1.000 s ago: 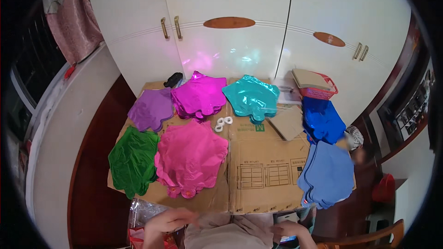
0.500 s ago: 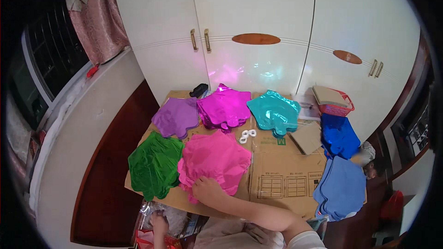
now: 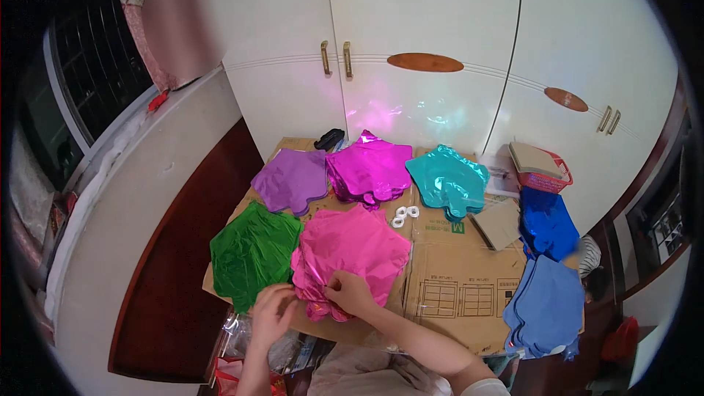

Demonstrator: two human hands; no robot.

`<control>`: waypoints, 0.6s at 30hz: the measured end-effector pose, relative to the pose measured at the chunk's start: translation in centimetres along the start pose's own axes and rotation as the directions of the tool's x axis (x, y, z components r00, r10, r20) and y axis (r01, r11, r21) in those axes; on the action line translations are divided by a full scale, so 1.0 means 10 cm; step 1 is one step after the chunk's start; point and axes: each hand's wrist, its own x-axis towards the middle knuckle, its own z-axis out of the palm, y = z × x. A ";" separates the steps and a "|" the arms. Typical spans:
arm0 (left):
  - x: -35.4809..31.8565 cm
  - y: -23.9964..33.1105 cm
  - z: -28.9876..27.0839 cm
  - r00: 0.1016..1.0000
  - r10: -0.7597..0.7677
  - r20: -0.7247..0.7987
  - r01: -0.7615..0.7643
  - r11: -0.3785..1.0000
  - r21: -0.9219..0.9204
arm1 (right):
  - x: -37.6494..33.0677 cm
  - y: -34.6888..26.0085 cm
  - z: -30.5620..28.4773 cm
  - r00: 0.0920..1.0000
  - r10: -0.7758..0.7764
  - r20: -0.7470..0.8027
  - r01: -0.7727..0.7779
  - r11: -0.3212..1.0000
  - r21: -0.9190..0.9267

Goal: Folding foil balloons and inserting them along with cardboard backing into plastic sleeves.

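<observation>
A pile of pink foil balloons, flat and star-shaped, lies at the front middle of the cardboard. My right hand is over its lower left part, thumb and fingers pinched on the edge of a pink foil balloon. Just left of that edge is my left hand, fingers curved and apart, with nothing visible in it. Beside it on the left lies a pile of green foil balloons. Behind the pink pile are a purple pile and a shiny magenta pile.
A teal foil pile and several white tape rolls sit farther back. Dark blue and light blue piles lie right, near a cardboard piece and a red basket. White cabinet doors stand behind.
My left hand has risen from below the table's front edge to the pink pile's lower left side. My right hand still grips at the pink pile. The view has shifted slightly.
</observation>
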 end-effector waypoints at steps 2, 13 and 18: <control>0.09 0.02 0.13 0.998 0.051 0.045 -0.051 0.999 -0.016 | 0.02 0.10 0.05 1.000 0.030 0.005 -0.031 0.993 0.113; 0.21 -0.03 0.38 0.973 -0.008 0.231 0.000 0.999 0.035 | 0.10 0.25 0.05 0.990 0.109 0.088 -0.134 0.923 0.360; 0.25 -0.19 0.45 0.916 0.087 0.392 -0.182 0.960 0.212 | 0.09 0.02 -0.17 0.943 0.192 0.272 -0.322 0.729 0.604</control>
